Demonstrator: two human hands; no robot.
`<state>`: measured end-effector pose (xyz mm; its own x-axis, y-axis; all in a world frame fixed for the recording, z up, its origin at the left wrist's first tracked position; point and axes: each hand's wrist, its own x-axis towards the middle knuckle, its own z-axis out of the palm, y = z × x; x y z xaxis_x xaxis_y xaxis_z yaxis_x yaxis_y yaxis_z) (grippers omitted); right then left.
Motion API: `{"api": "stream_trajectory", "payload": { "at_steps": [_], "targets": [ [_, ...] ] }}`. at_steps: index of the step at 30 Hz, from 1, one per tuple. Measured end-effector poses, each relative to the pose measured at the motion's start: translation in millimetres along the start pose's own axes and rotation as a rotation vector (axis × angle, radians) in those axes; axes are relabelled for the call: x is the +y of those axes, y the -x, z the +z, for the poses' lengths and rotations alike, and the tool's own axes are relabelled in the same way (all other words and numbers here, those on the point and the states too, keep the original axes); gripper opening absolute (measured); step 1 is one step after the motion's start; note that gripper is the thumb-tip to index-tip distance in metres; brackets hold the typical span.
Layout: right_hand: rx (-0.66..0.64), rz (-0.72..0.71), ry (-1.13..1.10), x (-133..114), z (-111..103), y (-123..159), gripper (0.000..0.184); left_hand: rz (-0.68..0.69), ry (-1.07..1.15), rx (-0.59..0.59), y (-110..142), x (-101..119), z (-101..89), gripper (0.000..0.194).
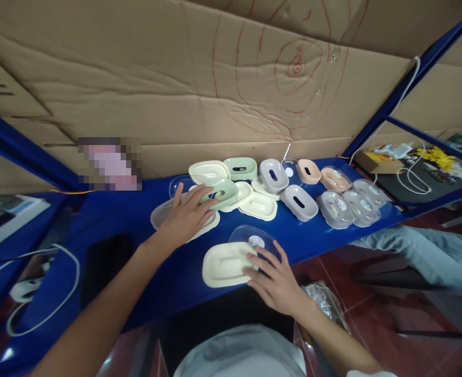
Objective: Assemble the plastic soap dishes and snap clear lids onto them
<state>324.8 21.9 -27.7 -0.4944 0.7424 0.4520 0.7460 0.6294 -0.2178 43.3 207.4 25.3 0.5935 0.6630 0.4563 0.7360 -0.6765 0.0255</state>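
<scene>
My left hand is palm down with fingers spread, its fingertips at the left end of a pale green oval cover with a slot in its top. Under and beside that hand lie a greyish shell and a cream tray, both partly hidden. Closer to me, my right hand rests its spread fingertips on the right end of another cream oval tray. A clear lid with a round white label lies just behind that tray, partly covered by it and by my fingers.
Green, grey and peach slotted covers stand along the back. Several grey boxes with clear lids sit at the right. A dark flat object lies left, near a white cable. Cardboard walls the back.
</scene>
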Motion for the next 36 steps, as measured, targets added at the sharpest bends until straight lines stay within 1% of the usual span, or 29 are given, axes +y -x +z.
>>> {"api": "stream_trajectory", "payload": {
  "at_steps": [3, 5, 7, 9, 11, 14, 16, 18, 21, 24, 27, 29, 32, 34, 36],
  "targets": [
    [0.077, 0.096, -0.026, 9.4, -2.4, 4.0, 0.036, -0.055, -0.033, 0.06, 11.2, 2.1, 1.7, 0.032],
    [0.153, 0.145, -0.04, 17.1, -3.1, -2.3, 0.031, -0.109, -0.027, 0.094, 15.3, 3.0, 0.7, 0.034],
    [0.232, 0.168, -0.03, 26.4, -4.1, -16.7, 0.027, -0.165, -0.004, 0.125, 17.1, 4.0, -0.5, 0.037],
    [0.269, 0.142, 0.003, 37.7, -5.7, -38.3, 0.025, -0.206, 0.032, 0.158, 18.0, 5.7, -1.8, 0.039],
    [0.235, 0.087, 0.057, 51.0, -8.0, -64.7, 0.024, -0.237, 0.068, 0.204, 18.9, 8.1, -3.1, 0.042],
    [0.094, 0.01, 0.127, 72.5, -11.8, -105.6, 0.027, -0.283, 0.1, 0.263, 20.3, 12.7, -5.1, 0.045],
    [0.009, -0.021, 0.155, 85.7, -14.5, -131.1, 0.031, -0.304, 0.108, 0.274, 20.6, 16.0, -5.4, 0.047],
    [-0.046, -0.026, 0.188, 96.6, -16.9, -155.2, 0.036, -0.311, 0.11, 0.257, 20.4, 18.9, -4.3, 0.048],
    [-0.081, -0.003, 0.241, 108.3, -19.5, -188.0, 0.041, -0.337, 0.101, 0.197, 19.9, 21.6, 0.3, 0.055],
    [-0.048, -0.019, 0.232, 115.7, -22.5, -208.3, 0.041, -0.37, 0.073, 0.175, 20.3, 22.6, 5.8, 0.064],
    [0.017, -0.045, 0.181, 121.3, -27.2, -205.6, 0.049, -0.38, 0.041, 0.167, 21.5, 23.7, 8.8, 0.067],
    [0.058, 0.006, 0.173, 124.9, -30.1, -191.1, 0.052, -0.352, 0.02, 0.136, 22.3, 25.6, 9.4, 0.065],
    [0.067, 0.118, 0.189, 129.8, -34.0, -154.7, 0.053, -0.292, -0.001, 0.108, 23.0, 29.8, 10.2, 0.06],
    [0.078, 0.182, 0.228, 132.7, -38.2, -122.1, 0.054, -0.265, 0.002, 0.106, 22.8, 32.7, 10.6, 0.058],
    [0.131, 0.285, 0.307, 135.3, -44.0, -85.1, 0.053, -0.248, 0.009, 0.103, 22.1, 35.3, 10.0, 0.059]
  ]
}}
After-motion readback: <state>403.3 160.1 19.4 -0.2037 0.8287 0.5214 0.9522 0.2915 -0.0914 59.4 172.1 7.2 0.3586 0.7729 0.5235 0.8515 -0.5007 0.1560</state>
